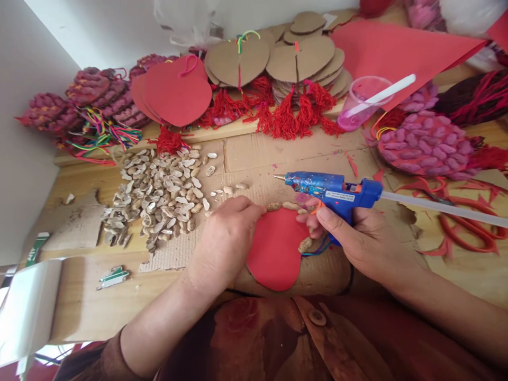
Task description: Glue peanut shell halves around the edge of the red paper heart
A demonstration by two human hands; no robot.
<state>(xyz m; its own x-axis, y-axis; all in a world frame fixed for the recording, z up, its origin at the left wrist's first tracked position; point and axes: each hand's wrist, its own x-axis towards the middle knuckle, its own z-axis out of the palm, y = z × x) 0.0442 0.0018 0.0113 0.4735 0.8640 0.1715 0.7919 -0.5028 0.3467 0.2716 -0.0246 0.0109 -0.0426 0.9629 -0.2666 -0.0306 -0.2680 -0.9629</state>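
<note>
Gripping a blue hot glue gun (333,191), the right hand (357,238) is closing fully round its handle; the left hand (226,238) is pinching a peanut shell (273,206) onto the near red felt heart (275,251). Lying left-right, the gun's nozzle is pointing left, risking hot glue burning the left fingers.

Left hand (224,235) pressing red heart (274,254), right hand (359,233) gripping blue glue gun (333,191), peanut shells (159,193) beside.

Blue glue gun (333,193), red heart (274,253)
</note>
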